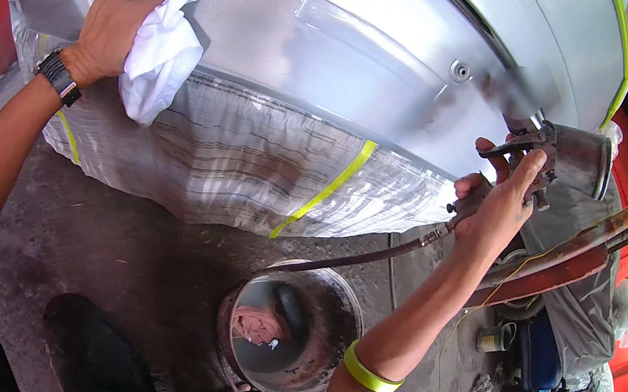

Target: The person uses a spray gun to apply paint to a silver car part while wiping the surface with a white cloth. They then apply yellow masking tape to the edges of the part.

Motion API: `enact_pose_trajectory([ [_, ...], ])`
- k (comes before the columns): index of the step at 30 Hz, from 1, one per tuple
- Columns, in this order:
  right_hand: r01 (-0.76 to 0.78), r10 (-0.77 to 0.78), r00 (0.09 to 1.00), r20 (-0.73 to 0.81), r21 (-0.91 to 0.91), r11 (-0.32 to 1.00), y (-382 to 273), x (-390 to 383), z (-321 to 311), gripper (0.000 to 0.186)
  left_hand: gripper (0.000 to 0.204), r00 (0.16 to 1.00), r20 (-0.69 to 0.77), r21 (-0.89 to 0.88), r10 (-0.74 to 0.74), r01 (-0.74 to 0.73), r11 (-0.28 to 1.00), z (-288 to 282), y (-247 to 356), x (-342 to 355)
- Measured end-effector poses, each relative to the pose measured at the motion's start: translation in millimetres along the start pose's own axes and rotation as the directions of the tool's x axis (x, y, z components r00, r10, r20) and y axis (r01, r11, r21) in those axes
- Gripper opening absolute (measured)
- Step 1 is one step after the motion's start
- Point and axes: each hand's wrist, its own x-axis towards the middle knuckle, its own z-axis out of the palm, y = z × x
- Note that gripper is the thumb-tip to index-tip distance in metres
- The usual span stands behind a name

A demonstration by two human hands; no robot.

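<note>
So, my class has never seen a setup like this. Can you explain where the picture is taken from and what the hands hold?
There is no robot, just a person's two bare hands. A wide fisheye camera on the head looks down, so straight edges bend near the rim. The left hand holds a bunched white cloth at a silver panel. The right hand grips a metal spray gun with a hose. Below the panel hangs a grey covering sheet with yellow tape. An open round container on the floor holds a pinkish cloth.

Grey flr (177, 256), open rnd drum (337, 326) on it, sm. can (494, 339) to R.
</note>
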Motion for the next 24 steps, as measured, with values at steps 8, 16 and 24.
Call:
enact_pose_trajectory([
  [8, -0.004, 0.005, 1.000, 0.012, -0.011, 1.000, -12.1, -8.9, 21.7, 0.062, 0.036, 0.998, 0.053, 0.016, -0.015, 0.014, 1.000, -1.0, -2.1, -0.3],
  [16, 0.058, -0.059, 0.993, 0.100, 0.010, 0.998, -18.4, -27.9, 47.7, 0.061, 0.042, 0.999, 0.039, -0.004, -0.010, 0.011, 1.000, -2.7, 0.5, 0.7],
  [24, 0.106, -0.116, 0.977, 0.181, 0.065, 0.992, -20.6, -49.6, 79.8, 0.057, 0.040, 1.000, 0.001, -0.043, 0.027, -0.027, 0.999, -7.3, 5.2, 7.4],
])
